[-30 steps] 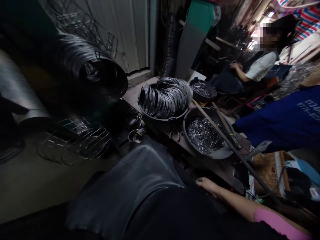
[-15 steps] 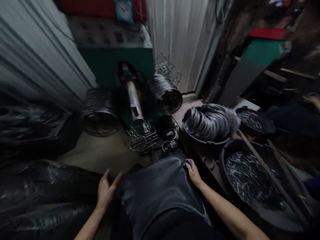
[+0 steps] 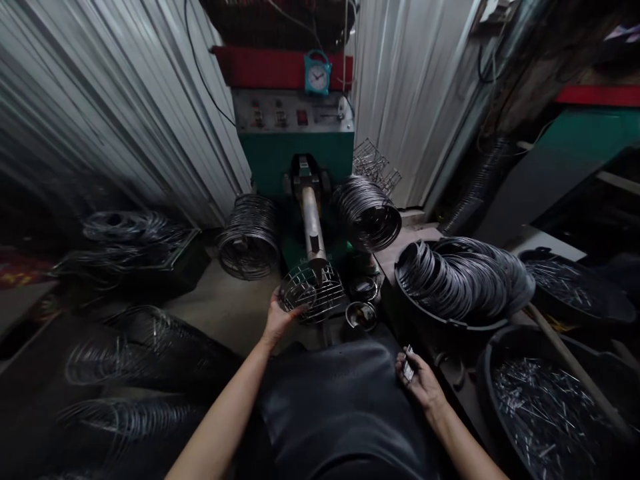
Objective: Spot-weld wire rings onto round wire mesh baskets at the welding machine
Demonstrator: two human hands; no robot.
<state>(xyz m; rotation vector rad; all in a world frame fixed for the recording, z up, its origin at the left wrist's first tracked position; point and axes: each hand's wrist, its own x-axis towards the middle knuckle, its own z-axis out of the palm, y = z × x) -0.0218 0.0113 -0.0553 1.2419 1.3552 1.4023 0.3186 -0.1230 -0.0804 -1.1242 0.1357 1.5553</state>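
At the lower end of the machine's metal arm (image 3: 311, 223) sits a small round-sided wire basket (image 3: 325, 300). My left hand (image 3: 278, 323) grips its left side, with the thumb across the near wires and the fingers behind. Off to the right, above the edge of my dark apron (image 3: 340, 393), my right hand (image 3: 425, 383) is closed round a small bunch of short metal rods (image 3: 409, 365). Two metal rings (image 3: 361, 316) lie just right of the basket.
A green machine (image 3: 270, 157) with a teal clock (image 3: 317, 73) stands ahead. Wire coils (image 3: 249, 233) flank its arm. On the right are a tub of wire rings (image 3: 465, 287) and a large bin of short rods (image 3: 545, 407). Bundled wire hoops (image 3: 130, 360) lie at left.
My left hand has moved up and right from beside the apron onto the wire basket. My right hand has turned, and the short rods in it now show. The view has swung left and steadied.
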